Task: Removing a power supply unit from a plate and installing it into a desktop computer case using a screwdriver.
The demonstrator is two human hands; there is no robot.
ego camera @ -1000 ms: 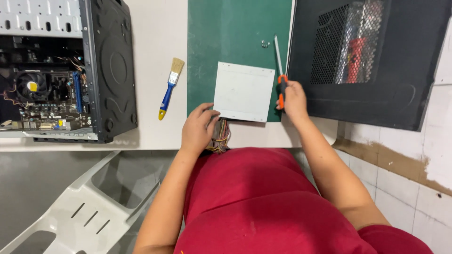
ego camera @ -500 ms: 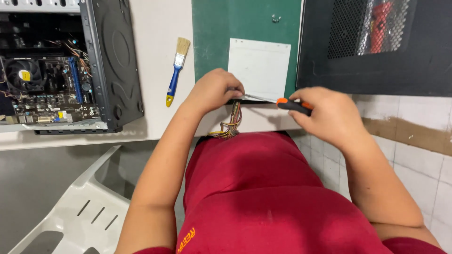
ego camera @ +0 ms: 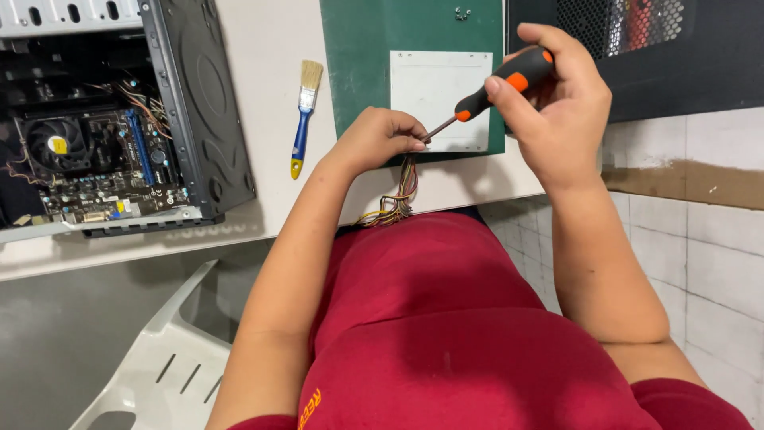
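Screwdriver gripped by right hand | left hand closed on power supply | green mat, white table

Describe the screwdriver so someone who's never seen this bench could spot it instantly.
Start at the green mat in the middle of the white table, where a pale grey metal box lies. The right hand holds the screwdriver slanted over the box's right edge, tip down by the left hand. Its black-and-orange handle sets it apart from the blue-handled brush further left.
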